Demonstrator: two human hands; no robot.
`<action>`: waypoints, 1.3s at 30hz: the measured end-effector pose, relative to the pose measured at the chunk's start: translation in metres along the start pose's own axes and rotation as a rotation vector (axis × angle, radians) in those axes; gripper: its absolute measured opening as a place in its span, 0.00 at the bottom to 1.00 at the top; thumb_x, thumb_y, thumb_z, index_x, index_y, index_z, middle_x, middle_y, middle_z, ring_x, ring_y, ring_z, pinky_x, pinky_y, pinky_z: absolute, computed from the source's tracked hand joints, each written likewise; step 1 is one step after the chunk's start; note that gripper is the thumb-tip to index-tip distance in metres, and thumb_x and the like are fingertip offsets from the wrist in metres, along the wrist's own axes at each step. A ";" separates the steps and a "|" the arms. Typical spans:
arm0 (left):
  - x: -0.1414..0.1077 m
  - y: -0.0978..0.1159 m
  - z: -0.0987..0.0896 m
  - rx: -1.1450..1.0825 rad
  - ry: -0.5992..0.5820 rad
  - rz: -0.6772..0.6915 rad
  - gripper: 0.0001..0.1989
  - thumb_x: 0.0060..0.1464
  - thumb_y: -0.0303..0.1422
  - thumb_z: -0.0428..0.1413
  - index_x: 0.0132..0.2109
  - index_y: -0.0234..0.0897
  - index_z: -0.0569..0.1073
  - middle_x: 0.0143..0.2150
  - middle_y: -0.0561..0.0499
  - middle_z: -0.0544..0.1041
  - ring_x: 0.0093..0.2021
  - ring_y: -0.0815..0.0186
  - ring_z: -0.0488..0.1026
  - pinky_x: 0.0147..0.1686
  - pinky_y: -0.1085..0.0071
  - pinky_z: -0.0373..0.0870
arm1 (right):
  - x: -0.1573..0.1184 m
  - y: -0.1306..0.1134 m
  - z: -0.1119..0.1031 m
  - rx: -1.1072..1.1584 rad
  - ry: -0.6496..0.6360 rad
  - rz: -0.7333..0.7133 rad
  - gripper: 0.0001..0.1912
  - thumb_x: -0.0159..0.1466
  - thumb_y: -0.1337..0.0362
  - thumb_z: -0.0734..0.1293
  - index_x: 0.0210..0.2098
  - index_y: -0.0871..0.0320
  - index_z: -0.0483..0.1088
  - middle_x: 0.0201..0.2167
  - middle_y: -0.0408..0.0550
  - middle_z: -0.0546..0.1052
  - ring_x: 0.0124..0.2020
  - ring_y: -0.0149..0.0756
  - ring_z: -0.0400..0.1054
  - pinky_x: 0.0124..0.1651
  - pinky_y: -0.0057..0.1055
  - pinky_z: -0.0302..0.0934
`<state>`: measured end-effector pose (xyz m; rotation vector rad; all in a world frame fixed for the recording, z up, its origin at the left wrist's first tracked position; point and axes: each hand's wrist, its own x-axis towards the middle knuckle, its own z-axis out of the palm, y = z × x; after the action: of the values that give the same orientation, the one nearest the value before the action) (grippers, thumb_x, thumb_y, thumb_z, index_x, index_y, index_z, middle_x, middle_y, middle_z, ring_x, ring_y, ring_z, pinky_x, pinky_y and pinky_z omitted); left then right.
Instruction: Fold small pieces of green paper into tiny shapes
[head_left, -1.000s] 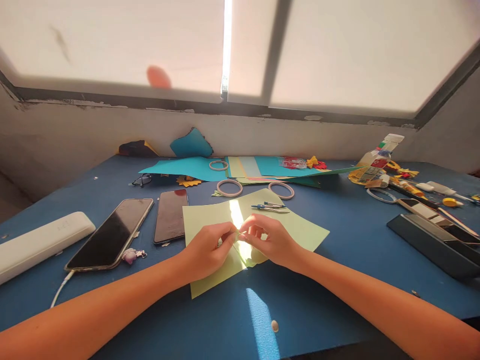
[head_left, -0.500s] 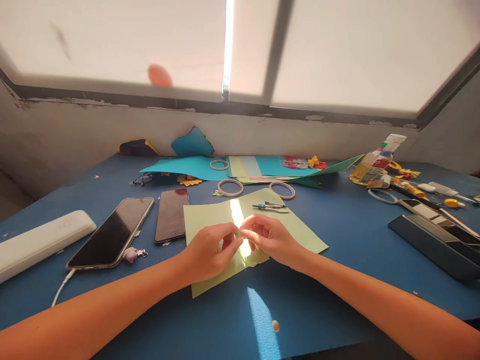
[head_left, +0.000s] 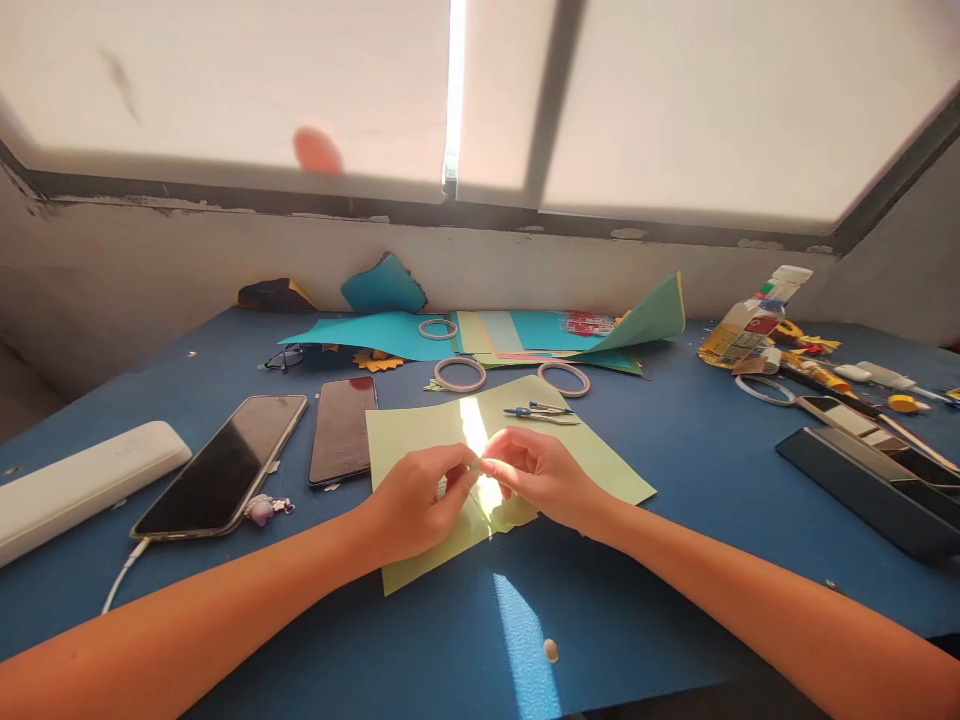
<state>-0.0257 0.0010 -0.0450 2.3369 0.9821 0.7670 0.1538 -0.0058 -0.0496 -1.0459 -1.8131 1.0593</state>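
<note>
Over a light green sheet of paper (head_left: 420, 440), my left hand (head_left: 420, 498) and my right hand (head_left: 544, 475) meet fingertip to fingertip. Both are closed in a pinch. What lies between the fingertips is too small and too brightly lit to name, with a hint of pale green there. A strip of sunlight crosses the sheet beneath them. Just beyond my right hand a metal compass (head_left: 541, 414) with blue parts rests on the sheet. The sheet's near edge looks uneven below my right hand.
Left are two phones (head_left: 221, 470) (head_left: 341, 430) and a white power bank (head_left: 97, 485). Tape rolls (head_left: 460, 375) (head_left: 564, 379) lie beyond the sheet, before blue paper (head_left: 367, 333) and a curled green sheet (head_left: 652, 320). Right stand a tilted bottle (head_left: 754, 320) and a dark case (head_left: 862, 490).
At the back right, the corner of the curled paper has risen and bent inward, covering most of a yellow and red piece. My hands have hardly moved; the left fingertips shifted slightly.
</note>
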 end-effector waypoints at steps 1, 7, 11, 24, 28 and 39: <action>0.000 0.000 0.000 -0.012 0.003 -0.007 0.09 0.57 0.30 0.46 0.32 0.35 0.68 0.22 0.57 0.64 0.20 0.73 0.55 0.21 0.76 0.53 | 0.000 0.000 -0.001 -0.024 -0.002 -0.011 0.10 0.61 0.57 0.62 0.29 0.57 0.64 0.21 0.39 0.66 0.20 0.27 0.63 0.24 0.27 0.59; 0.005 -0.001 -0.003 -0.096 0.111 -0.122 0.10 0.58 0.34 0.45 0.31 0.35 0.66 0.22 0.56 0.63 0.22 0.71 0.59 0.22 0.76 0.57 | 0.008 0.005 -0.016 -0.277 0.051 -0.139 0.09 0.59 0.61 0.65 0.38 0.56 0.66 0.36 0.48 0.72 0.37 0.36 0.66 0.40 0.35 0.60; 0.006 -0.002 -0.004 -0.136 0.142 -0.180 0.11 0.57 0.34 0.45 0.30 0.35 0.66 0.21 0.56 0.62 0.22 0.72 0.59 0.21 0.76 0.56 | 0.015 0.016 -0.023 -0.457 0.023 -0.180 0.08 0.52 0.66 0.71 0.32 0.55 0.70 0.36 0.47 0.72 0.40 0.39 0.64 0.46 0.37 0.56; 0.006 -0.003 -0.003 -0.161 0.106 -0.188 0.10 0.56 0.34 0.45 0.30 0.35 0.65 0.22 0.56 0.62 0.22 0.72 0.56 0.21 0.76 0.54 | 0.015 0.016 -0.024 -0.547 0.180 -0.143 0.06 0.61 0.66 0.60 0.32 0.57 0.68 0.32 0.47 0.72 0.34 0.35 0.65 0.42 0.34 0.57; 0.007 -0.003 0.000 -0.172 0.069 -0.152 0.09 0.56 0.32 0.45 0.30 0.35 0.66 0.21 0.56 0.63 0.22 0.71 0.58 0.22 0.76 0.56 | 0.005 0.000 -0.006 -0.425 0.060 -0.171 0.07 0.60 0.60 0.62 0.30 0.56 0.68 0.25 0.41 0.71 0.28 0.30 0.65 0.32 0.27 0.58; 0.004 -0.002 0.002 -0.129 0.022 -0.089 0.08 0.56 0.31 0.46 0.34 0.34 0.69 0.23 0.57 0.62 0.22 0.73 0.56 0.22 0.76 0.54 | 0.001 0.000 -0.003 -0.248 0.106 -0.077 0.09 0.61 0.60 0.61 0.31 0.57 0.68 0.27 0.43 0.73 0.30 0.32 0.67 0.33 0.29 0.59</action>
<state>-0.0233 0.0046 -0.0460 2.1643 1.0077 0.7986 0.1558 -0.0037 -0.0484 -1.1441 -1.9155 0.7323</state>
